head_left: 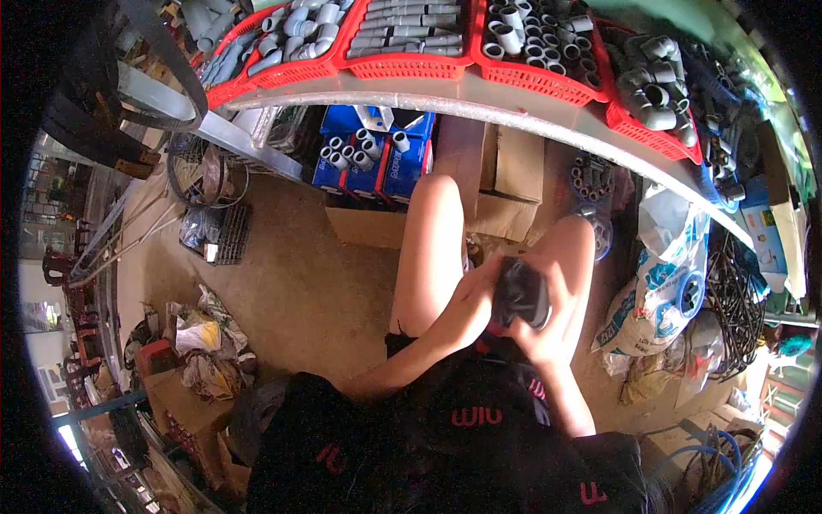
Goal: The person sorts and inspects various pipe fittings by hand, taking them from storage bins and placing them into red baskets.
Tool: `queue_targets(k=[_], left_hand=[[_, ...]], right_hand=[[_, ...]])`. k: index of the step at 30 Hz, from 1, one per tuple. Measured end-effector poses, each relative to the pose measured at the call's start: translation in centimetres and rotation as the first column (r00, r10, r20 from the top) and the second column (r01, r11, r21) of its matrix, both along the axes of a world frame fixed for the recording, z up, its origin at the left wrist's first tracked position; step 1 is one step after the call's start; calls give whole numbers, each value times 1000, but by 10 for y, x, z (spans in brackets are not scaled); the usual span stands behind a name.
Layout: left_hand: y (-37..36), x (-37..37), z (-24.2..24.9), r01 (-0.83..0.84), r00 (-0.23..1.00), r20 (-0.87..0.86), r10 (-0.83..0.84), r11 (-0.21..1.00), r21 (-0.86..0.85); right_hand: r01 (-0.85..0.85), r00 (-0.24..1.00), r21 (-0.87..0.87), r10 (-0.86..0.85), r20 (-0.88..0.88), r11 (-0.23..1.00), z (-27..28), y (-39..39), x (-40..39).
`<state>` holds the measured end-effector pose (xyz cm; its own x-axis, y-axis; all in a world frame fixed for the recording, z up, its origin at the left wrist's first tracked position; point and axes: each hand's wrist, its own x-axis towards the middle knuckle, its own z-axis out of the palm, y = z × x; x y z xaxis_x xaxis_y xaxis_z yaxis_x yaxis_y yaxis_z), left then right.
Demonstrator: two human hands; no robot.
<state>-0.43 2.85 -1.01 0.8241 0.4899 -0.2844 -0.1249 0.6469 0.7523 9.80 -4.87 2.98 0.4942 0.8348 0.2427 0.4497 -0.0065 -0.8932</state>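
Observation:
Between my thighs, above my lap, a black, rounded, glossy object [522, 295] is held in both hands; its exact kind I cannot make out. My left hand [476, 307] closes around its left side. On the other side, my right hand [548, 321] grips it, with the fingers along the right edge and the thumb near its lower end. Both hands look slightly blurred.
Red baskets [411, 64] of grey pipe fittings line the shelf ahead. Beneath it stand blue boxes [368, 176] with fittings on top, and a cardboard box [512, 163]. A white sack [655, 291] is on the right; crumpled bags [210, 343] lie left.

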Motion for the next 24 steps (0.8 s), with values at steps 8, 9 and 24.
queue_targets(k=[8,9,24], left_hand=[[75,-35,-62,-436,862,12,507,753,-493],[98,-51,-66,-395,848,142,511,787,-474],[320,-123,-254,-584,237,55,970,97,806]], right_hand=[[508,577,-53,-385,-720,860,-43,-5,41],[579,372,-161,-435,-820,799,-45,-9,48],[469,98,-62,-122,-988,881,-64,-23,74]])
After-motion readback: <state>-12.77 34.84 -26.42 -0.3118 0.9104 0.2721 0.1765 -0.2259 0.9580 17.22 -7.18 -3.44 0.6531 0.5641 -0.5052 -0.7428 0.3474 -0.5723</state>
